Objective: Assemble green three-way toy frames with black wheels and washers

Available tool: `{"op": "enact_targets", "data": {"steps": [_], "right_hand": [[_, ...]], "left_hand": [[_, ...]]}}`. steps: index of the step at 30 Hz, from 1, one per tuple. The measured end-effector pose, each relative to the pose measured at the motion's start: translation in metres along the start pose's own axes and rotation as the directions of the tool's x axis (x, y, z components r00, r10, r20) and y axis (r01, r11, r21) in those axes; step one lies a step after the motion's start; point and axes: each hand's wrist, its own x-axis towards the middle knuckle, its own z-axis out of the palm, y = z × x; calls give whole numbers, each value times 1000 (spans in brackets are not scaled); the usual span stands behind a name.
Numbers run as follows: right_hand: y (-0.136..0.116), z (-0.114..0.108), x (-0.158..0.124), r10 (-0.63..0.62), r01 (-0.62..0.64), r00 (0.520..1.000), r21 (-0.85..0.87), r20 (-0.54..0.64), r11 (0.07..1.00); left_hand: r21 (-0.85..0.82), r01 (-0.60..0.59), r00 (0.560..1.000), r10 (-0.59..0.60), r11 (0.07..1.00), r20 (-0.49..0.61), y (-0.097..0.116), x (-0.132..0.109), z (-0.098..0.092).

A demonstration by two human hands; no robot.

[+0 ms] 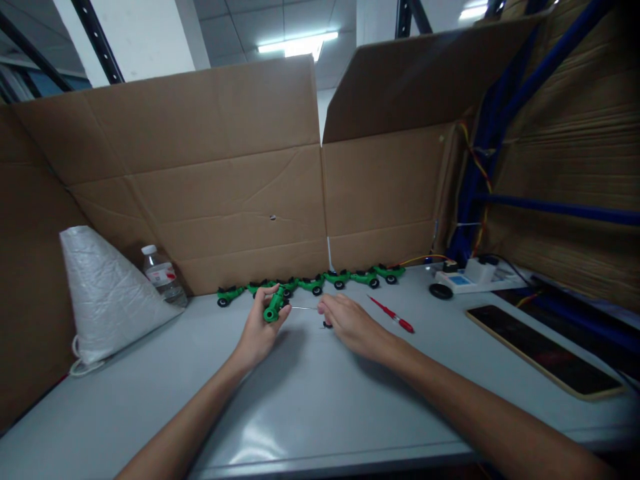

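My left hand (260,328) is closed around a green toy car body (275,307), held just above the grey table (300,393). A thin metal axle (303,308) sticks out of the car toward my right hand (345,320), whose fingers pinch its end. A small black wheel (327,325) lies on the table under my right hand. Behind both hands, a row of several finished green toy cars (313,283) with black wheels lines the cardboard wall.
A red-handled screwdriver (393,315) lies right of my right hand. A white woven bag (107,293) and a water bottle (163,275) stand at the left. A dark tablet (545,350) and a white device (470,279) with cables sit at the right. Cardboard walls (225,200) enclose the back.
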Motion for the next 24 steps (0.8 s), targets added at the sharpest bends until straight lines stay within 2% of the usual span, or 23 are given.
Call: {"op": "enact_targets", "data": {"steps": [5,9,16,24], "right_hand": [[-2,-6,-1,-39,39,999,-32,-10,999],[-7,-10,-3,-15,16,1000,-54,1,998],[-4,-3,-4,27,-28,999,24,36,999],[-1,-5,-3,-62,62,998,-59,11,996]], "left_hand": [[-24,15,1000,-15,1000,19,-3,1,0],[-39,23,999,-22,999,27,-4,2,0],[-23,24,1000,-23,999,15,-2,2,0],[-53,35,999,-34,998,26,2,1,2]]}}
